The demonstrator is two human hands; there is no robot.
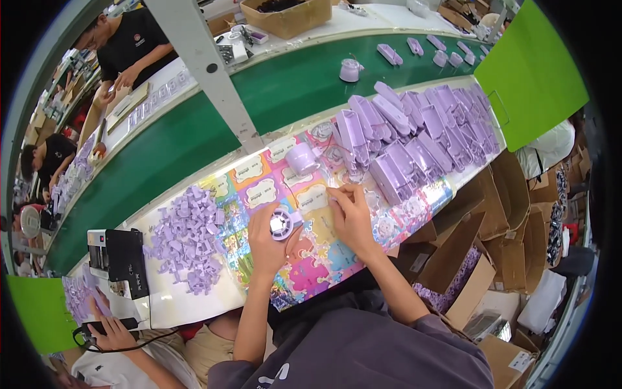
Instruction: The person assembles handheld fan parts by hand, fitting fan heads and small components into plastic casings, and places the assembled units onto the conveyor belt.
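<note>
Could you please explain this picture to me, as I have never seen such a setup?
There is no robot here: a camera on a person's head looks down at their bare hands, and its fisheye lens bends straight edges. The left hand holds a round lilac part. The right hand is to its right over a colourful sheet; whether it grips anything is too small to tell. Small lilac pieces lie heaped on the left, long lilac shells on the right, with a green belt beyond.
</note>
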